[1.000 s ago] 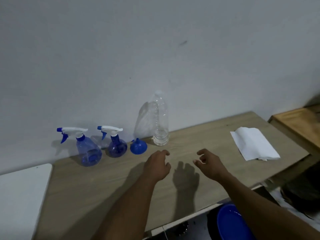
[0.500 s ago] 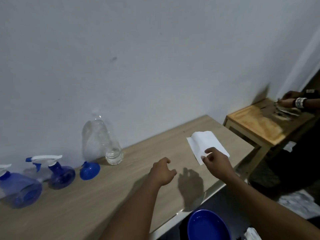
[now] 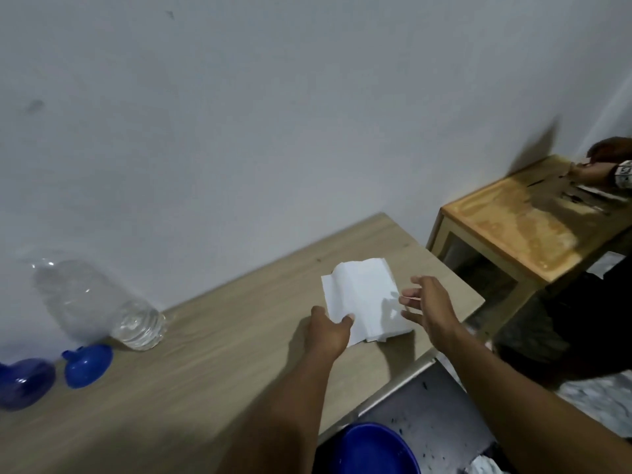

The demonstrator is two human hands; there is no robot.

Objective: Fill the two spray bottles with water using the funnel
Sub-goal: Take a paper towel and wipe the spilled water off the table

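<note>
A white folded paper towel (image 3: 364, 299) lies near the right end of the light wooden table (image 3: 212, 354). My left hand (image 3: 328, 331) pinches its near left corner. Just off the towel's right edge, my right hand (image 3: 431, 307) hovers with its fingers spread and holds nothing. Far to the left stands a clear plastic bottle (image 3: 136, 323), blurred, with a little water at its base. A blue funnel (image 3: 87, 364) rests mouth-down beside it. Only the round blue body of one spray bottle (image 3: 24, 381) shows at the left edge; the other is out of view.
A grey wall runs behind the table. To the right stands a lower wooden stool (image 3: 513, 227), where another person's hands (image 3: 608, 165) are busy. A blue basin (image 3: 372, 449) sits on the floor below the table's front edge.
The view has swung to the right, pushing the spray bottles off the left edge. Both hands moved right to the paper towel, and my left hand has taken hold of its corner.
</note>
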